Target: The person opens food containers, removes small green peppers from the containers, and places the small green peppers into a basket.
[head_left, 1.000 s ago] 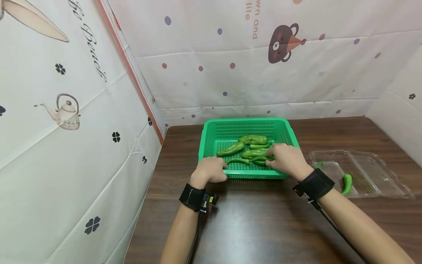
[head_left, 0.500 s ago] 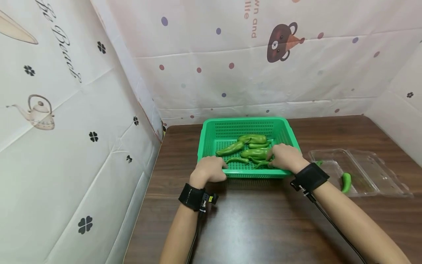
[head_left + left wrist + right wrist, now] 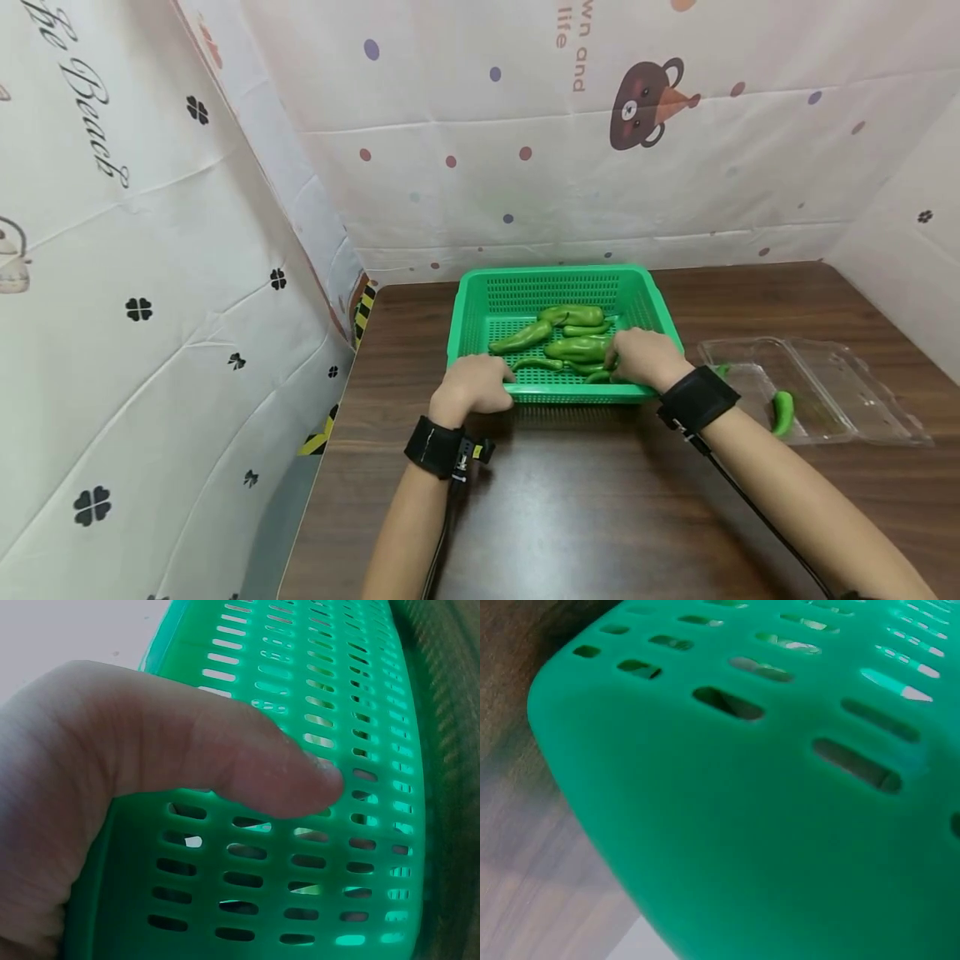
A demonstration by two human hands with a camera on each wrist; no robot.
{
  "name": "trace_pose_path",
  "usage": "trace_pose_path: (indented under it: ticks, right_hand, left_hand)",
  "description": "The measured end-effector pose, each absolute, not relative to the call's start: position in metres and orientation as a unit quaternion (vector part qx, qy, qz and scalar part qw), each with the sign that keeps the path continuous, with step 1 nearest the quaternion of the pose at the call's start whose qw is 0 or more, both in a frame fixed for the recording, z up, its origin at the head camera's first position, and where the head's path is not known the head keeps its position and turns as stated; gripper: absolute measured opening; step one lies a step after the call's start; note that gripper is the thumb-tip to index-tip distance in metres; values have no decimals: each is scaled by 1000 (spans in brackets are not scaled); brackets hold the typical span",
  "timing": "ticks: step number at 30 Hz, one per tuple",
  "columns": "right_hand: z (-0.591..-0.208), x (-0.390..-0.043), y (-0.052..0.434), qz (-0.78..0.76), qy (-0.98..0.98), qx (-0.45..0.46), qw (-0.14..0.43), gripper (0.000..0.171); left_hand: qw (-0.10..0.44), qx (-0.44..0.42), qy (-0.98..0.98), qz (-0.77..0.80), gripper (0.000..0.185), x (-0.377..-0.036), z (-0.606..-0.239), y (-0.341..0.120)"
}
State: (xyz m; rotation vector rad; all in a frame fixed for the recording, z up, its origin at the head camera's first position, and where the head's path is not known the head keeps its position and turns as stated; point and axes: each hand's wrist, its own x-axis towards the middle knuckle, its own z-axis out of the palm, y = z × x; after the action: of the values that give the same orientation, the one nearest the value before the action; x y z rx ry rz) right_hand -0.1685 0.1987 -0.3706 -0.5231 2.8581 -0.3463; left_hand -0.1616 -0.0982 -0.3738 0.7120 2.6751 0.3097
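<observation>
A green plastic basket (image 3: 468, 317) holds several long green peppers, among them a large pepper (image 3: 573, 348) and a small curved chili pepper (image 3: 537, 363). My left hand (image 3: 474, 385) grips the basket's near rim at the left; in the left wrist view the thumb (image 3: 277, 772) lies along the slotted outer wall. My right hand (image 3: 645, 358) reaches over the near right rim, its fingers curled down among the peppers. A small green chili pepper (image 3: 597, 377) pokes out at its fingertips, which are partly hidden. The right wrist view shows only the basket's outer wall (image 3: 690, 802).
On the right lies an open clear plastic clamshell box (image 3: 825, 392). Inside it are a green chili pepper (image 3: 783, 413) and another green piece (image 3: 722, 370), partly hidden by the right wrist. Patterned cloth walls (image 3: 420, 200) border the brown wooden table (image 3: 570, 500) behind and at the sides.
My right hand has shifted slightly within the basket, and the small chili pepper at its fingertips has changed position. My left hand stays on the rim. The head view has turned a little.
</observation>
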Motion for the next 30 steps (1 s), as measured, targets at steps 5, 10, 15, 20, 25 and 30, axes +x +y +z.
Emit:
trace_pose_path:
  ticks: [5,10,15,20,25,30]
  right_hand:
    - [-372,-169,198,-120,969,-183,113,17]
    - [-373,-169,200,-122,967,-193,116,14]
    - [-372,-169,201,-119,966,-202,113,13]
    - [-372,-169,200,-109,965,-209,115,12]
    - [-372,-170,199,-102,963,-216,125,24]
    - [-374,-171,200,-93,963,-217,134,24]
  left_hand:
    - [179,247,946,106,52,-161,-377,-97]
    - [174,248,948,102,51,-161,-378,-96]
    - [168,249,948,103,51,-160,-378,-95]
    - [163,248,949,107,51,-159,-377,-96]
    - [160,247,950,105,51,-159,-379,-96]
    - [162,246,950,103,51,-158,-379,-95]
